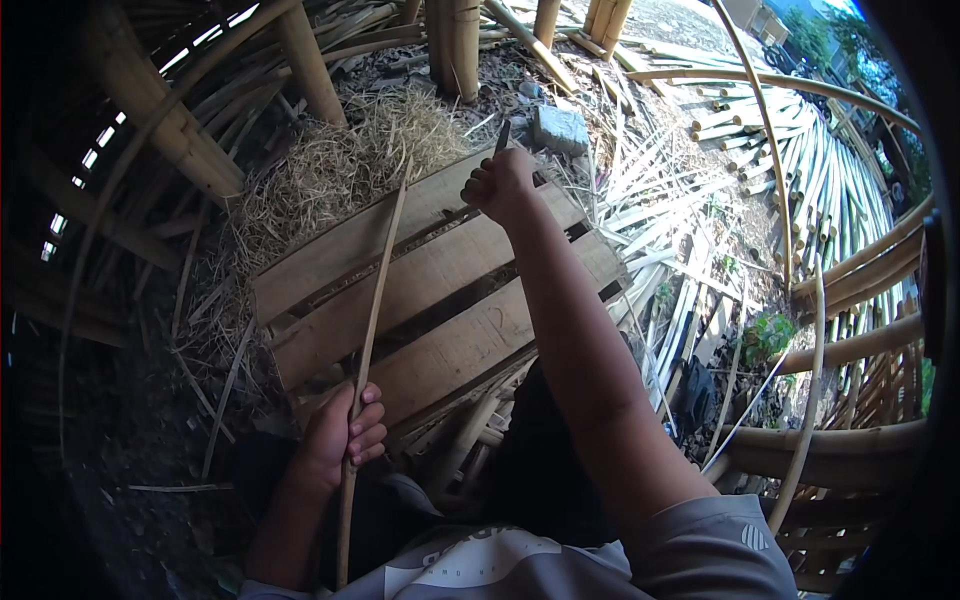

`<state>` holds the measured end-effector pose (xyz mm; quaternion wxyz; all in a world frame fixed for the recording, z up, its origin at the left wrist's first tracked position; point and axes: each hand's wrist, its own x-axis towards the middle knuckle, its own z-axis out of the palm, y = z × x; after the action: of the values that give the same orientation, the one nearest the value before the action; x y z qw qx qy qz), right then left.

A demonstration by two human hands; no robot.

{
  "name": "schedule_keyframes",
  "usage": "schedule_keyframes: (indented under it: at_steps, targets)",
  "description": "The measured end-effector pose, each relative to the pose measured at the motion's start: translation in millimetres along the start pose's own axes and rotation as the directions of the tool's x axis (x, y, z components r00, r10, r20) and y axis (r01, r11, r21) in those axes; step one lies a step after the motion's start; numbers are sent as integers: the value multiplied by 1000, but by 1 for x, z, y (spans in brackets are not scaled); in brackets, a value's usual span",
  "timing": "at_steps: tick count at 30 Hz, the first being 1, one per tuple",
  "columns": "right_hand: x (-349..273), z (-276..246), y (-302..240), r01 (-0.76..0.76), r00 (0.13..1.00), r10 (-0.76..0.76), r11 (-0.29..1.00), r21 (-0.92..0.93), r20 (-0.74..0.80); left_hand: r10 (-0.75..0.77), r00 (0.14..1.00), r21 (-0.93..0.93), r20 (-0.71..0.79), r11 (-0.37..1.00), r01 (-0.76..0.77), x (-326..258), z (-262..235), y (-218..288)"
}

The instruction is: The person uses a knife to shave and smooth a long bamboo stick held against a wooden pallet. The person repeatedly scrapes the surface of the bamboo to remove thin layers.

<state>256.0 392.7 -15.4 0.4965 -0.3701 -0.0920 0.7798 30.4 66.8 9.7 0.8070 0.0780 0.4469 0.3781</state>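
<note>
My left hand (343,432) is closed round a long, thin bamboo strip (380,275). The strip slants up across a slatted wooden pallet (430,290), and its far tip reaches the pile of shavings. Over the pallet's far right corner, my right hand (498,184) is closed in a fist with the arm stretched out. A dark knife blade (502,137) sticks up out of that fist; its handle is hidden in the fingers. The two hands are well apart, and the blade does not touch the strip.
Pale shavings (320,190) heap beyond the pallet, with a grey block (560,130) at its far right. Upright bamboo posts (455,50) stand behind. Many cut bamboo poles (820,170) lie at the right, near a bamboo rail (840,450). Loose strips litter the ground.
</note>
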Motion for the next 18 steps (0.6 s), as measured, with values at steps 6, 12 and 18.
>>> schedule_keyframes:
  at_steps: [6,12,18]
  targets:
    - [-34,26,55,54,998,-70,805,-590,-4,23,1000,49,-12,999,-22,-6,24,15]
    - [-85,42,89,200,973,57,292,-935,226,53,998,-13,-15,998,-53,11,22,7]
    - [-72,17,101,218,965,77,290,-932,250,54,998,-6,-37,999,-54,21,16,2]
